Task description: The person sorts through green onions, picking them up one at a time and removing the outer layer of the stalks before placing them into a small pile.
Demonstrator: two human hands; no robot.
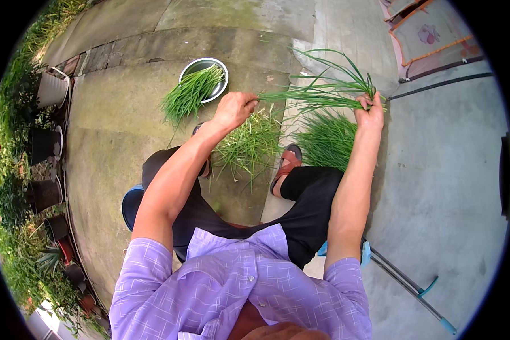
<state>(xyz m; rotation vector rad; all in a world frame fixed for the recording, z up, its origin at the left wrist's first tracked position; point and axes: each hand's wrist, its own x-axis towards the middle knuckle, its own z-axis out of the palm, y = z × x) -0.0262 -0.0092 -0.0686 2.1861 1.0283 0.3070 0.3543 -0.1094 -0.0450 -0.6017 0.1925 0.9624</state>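
A thin bundle of long green chives (318, 94) stretches between my two hands. At its right end my right hand (372, 112) is closed around the bundled stalks, with several leaves arching out above the fist. My left hand (238, 109) pinches the narrow left end of the leaves between thumb and fingers. Below the left hand, a loose heap of paler, yellowish leaf scraps (250, 146) lies on the ground between my feet. A thick pile of dark green chives (327, 138) lies beneath my right hand, partly hidden by the forearm.
A round metal basin (223, 88) holds chives that hang over its rim. Potted plants (46, 144) line the left edge. A blue container (131, 206) stands by my left knee. Metal poles with teal ends (408, 284) lie at the lower right; a cloth-covered panel (433, 36) stands upper right.
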